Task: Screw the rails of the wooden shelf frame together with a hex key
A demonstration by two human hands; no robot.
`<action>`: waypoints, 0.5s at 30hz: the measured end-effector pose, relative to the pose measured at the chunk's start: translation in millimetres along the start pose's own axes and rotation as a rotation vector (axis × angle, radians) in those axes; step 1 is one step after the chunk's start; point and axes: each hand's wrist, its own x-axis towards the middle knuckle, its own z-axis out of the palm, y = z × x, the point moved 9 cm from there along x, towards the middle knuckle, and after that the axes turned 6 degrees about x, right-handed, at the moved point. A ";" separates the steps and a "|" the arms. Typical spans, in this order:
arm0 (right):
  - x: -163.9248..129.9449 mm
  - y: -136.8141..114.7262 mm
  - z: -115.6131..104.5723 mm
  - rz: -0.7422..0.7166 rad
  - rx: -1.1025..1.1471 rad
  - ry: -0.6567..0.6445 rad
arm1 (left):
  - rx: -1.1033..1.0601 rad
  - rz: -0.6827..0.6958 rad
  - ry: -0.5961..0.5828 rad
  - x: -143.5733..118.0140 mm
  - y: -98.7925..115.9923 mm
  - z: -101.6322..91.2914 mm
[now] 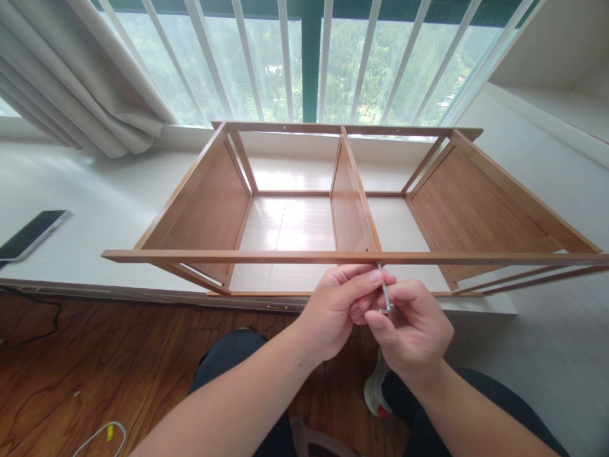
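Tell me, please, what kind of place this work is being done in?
Probably a room in a home, at a large window. A curtain hangs beside the glass, a smartphone lies on the white platform, and both hands work on a wooden shelf frame.

This is a room in a home. A big window point(304, 57) with a soft curtain point(71, 76) looks out at trees, the floor point(95, 368) is wood, and a phone point(31, 235) lies nearby.
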 end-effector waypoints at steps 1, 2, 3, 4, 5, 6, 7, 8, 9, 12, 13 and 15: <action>-0.1 0.0 -0.2 0.001 0.006 0.000 | -0.003 0.005 0.000 -0.2 0.4 0.4; 0.0 -0.4 -0.5 -0.001 0.009 0.000 | -0.004 0.010 0.001 -0.4 0.9 0.7; 0.2 -0.9 -0.7 -0.003 0.010 0.000 | -0.003 0.013 0.000 -0.6 1.2 1.0; 0.4 -1.3 -0.9 -0.002 0.008 0.000 | -0.001 0.015 0.000 -0.7 1.4 1.1; 0.7 -1.6 -1.3 0.000 0.004 0.003 | 0.001 0.015 -0.002 -0.9 1.4 1.4; 1.0 -1.5 -1.7 0.006 -0.002 0.008 | 0.003 0.014 -0.005 -0.9 1.3 1.6; 1.1 -1.2 -2.3 0.013 -0.009 0.014 | 0.002 0.011 -0.009 -0.8 1.0 1.8; 1.1 -0.6 -2.8 0.021 -0.016 0.019 | 0.001 0.009 -0.015 -0.7 0.7 2.1; 1.0 0.1 -3.2 0.029 -0.021 0.024 | -0.002 0.009 -0.019 -0.5 0.5 2.2; 0.3 1.9 -3.4 0.042 -0.023 0.027 | -0.014 0.013 -0.021 0.1 0.1 1.7; 0.1 2.2 -3.1 0.042 -0.021 0.024 | -0.017 0.015 -0.020 0.2 -0.1 1.5; 0.0 2.6 -2.3 0.041 -0.015 0.019 | -0.026 0.018 -0.017 0.3 -0.3 1.1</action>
